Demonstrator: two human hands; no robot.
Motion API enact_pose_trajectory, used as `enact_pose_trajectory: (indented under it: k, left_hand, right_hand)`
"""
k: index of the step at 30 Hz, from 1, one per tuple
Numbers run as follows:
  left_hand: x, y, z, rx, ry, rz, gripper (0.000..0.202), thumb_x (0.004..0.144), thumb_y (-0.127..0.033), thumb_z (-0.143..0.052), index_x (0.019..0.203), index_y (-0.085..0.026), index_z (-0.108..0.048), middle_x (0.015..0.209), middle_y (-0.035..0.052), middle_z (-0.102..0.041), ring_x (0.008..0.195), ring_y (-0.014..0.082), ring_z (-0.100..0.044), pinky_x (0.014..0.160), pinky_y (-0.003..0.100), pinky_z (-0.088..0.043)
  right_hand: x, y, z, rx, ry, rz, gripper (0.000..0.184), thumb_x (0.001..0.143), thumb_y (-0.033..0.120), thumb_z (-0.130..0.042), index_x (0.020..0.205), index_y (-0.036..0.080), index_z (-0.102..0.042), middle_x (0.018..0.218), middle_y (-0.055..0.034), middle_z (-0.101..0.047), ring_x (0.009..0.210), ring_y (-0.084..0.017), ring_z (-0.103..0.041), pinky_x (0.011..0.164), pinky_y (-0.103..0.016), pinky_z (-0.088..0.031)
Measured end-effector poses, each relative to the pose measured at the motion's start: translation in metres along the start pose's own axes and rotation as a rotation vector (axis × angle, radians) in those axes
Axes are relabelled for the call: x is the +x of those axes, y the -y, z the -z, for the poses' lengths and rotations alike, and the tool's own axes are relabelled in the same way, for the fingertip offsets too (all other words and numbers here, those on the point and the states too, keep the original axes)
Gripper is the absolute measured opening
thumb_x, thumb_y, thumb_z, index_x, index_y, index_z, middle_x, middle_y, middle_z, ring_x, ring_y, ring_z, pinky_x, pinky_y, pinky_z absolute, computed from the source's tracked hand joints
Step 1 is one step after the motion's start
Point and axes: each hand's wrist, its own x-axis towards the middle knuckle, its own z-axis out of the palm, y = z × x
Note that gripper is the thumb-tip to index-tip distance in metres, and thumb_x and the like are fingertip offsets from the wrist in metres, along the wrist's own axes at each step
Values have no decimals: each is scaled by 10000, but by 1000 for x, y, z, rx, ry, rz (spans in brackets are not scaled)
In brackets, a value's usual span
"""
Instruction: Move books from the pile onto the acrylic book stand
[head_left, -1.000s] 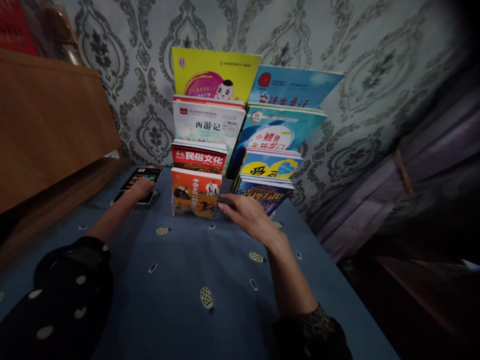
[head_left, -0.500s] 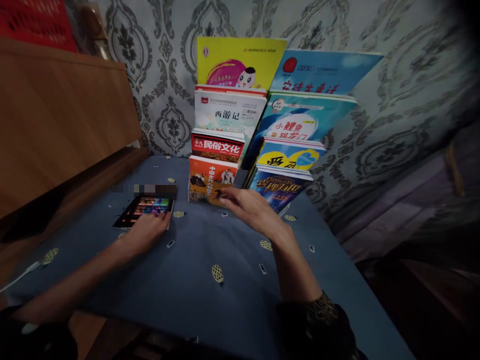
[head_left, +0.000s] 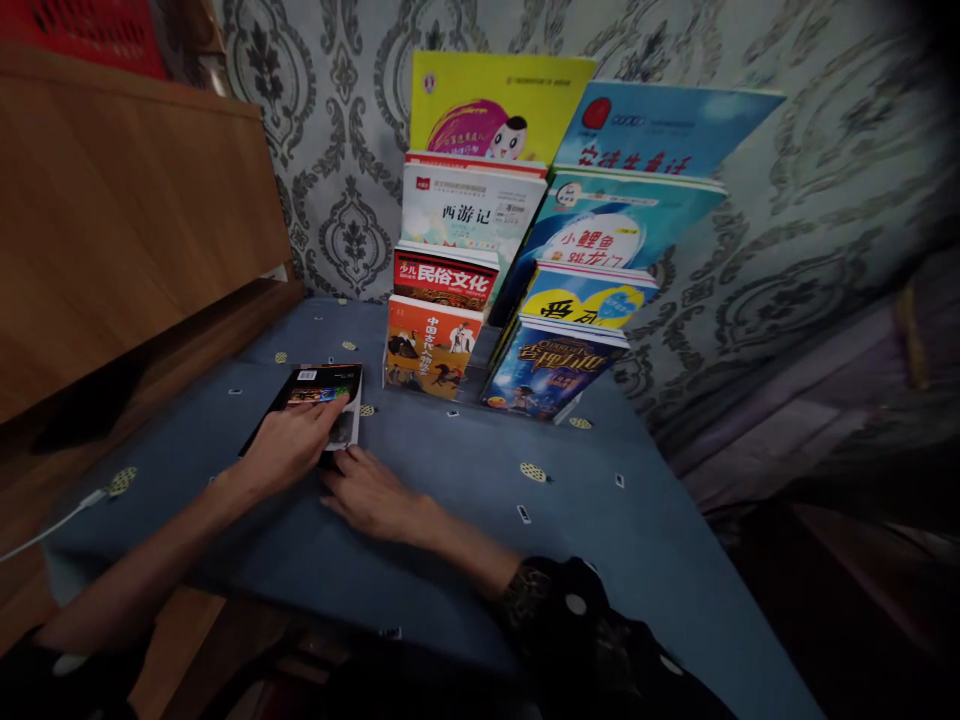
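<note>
A dark book [head_left: 319, 375] with a barcode and small colour pictures on its cover lies flat on the cloth at the left. My left hand [head_left: 292, 435] rests across it, fingers stretched toward its right edge. Close by, my right hand [head_left: 375, 495] lies low on the cloth with its fingers apart, the fingertips at the book's near right corner. Whether they touch the book is hard to make out. Beyond my hands, an orange book [head_left: 433, 345] and a dark blue book [head_left: 551, 370] stand at the front of two upright rows.
Taller books, including a yellow book [head_left: 495, 85] and a light blue book [head_left: 667, 125], stand behind in the rack against the patterned wall [head_left: 330, 150]. A wooden cabinet [head_left: 135, 190] borders the left side. A white cable [head_left: 56, 540] lies at the table's left edge.
My right hand has moved left and toward me, from the orange book to the dark book's near corner. My left hand stays on the dark book, and the view has shifted slightly.
</note>
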Motion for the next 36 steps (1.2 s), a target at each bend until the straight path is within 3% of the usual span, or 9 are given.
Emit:
enact_pose_trajectory:
  k: [5, 9, 12, 15, 18, 22, 27, 31, 36]
  left_hand:
    - [1, 6, 7, 27, -88, -2, 521, 898, -132, -428, 1409, -160, -523, 1177, 138, -733, 1038, 277, -713, 813, 351, -561]
    - [-9, -5, 7, -27, -126, -45, 514, 901, -134, -435, 1405, -174, -529, 1139, 134, -739, 1009, 271, -717, 791, 343, -561]
    - [-24, -26, 3, -110, -103, -111, 528, 919, -127, -428, 1440, -186, -490, 1096, 115, -746, 973, 252, -719, 769, 330, -563]
    - [-40, -49, -5, -264, -39, -268, 522, 958, -167, -451, 1478, -205, -437, 1106, 94, -746, 973, 227, -713, 783, 312, -564]
    - [-46, -55, -16, -409, -8, -386, 448, 1004, -301, -485, 1444, -215, -469, 1174, 92, -729, 1034, 221, -698, 870, 331, -561]
    - [-38, -34, -41, -298, -109, -147, 451, 1028, -436, -421, 1372, -169, -535, 1357, 160, -632, 1270, 297, -585, 1071, 486, -463]
    - [-33, -22, -82, -216, -132, 48, 610, 1024, -512, -367, 1428, -66, -467, 1514, 255, -455, 1449, 358, -392, 1139, 541, -390]
    - [-39, -55, -93, -296, -120, -46, 598, 1031, -493, -365, 1452, -77, -446, 1558, 234, -403, 1490, 340, -319, 1169, 540, -351]
    - [-36, -100, -79, -326, -43, -113, 607, 1022, -502, -393, 1482, -106, -423, 1586, 193, -377, 1509, 313, -282, 1199, 543, -298]
  right_hand:
    - [10, -6, -8, 57, -39, 6, 400, 964, 327, -619, 1302, 118, -579, 1343, -166, -591, 1241, -274, -546, 1070, -449, -468]
    - [-13, -10, -1, 145, -20, 80, 336, 955, 249, -625, 1266, 127, -605, 1382, -157, -595, 1290, -244, -544, 1131, -417, -402]
    - [-50, -12, 15, 335, 32, 114, 160, 980, 208, -566, 1008, 127, -702, 1048, -100, -737, 1025, -192, -666, 960, -316, -492]
    - [-88, -16, 32, 549, 98, -36, 323, 1004, 296, -514, 775, 149, -688, 685, 3, -673, 627, -124, -601, 617, -235, -463]
    - [-110, -21, 38, 652, 35, -217, 392, 1018, 334, -465, 750, 144, -680, 607, 23, -616, 533, -103, -535, 512, -217, -386]
    - [-114, -21, 30, 515, -220, -277, 268, 1011, 282, -483, 955, 152, -711, 892, -55, -724, 841, -175, -665, 786, -304, -524]
    - [-108, -19, 11, 351, -346, -210, 305, 992, 278, -536, 1273, 193, -616, 1365, -133, -608, 1266, -229, -559, 1084, -441, -463]
    - [-113, -29, -3, 254, -391, -296, 337, 1000, 296, -508, 1301, 187, -614, 1408, -154, -576, 1336, -260, -519, 1121, -498, -442]
    - [-128, -43, -13, 155, -399, -361, 342, 981, 269, -528, 1291, 173, -634, 1396, -181, -584, 1348, -303, -512, 1095, -547, -465]
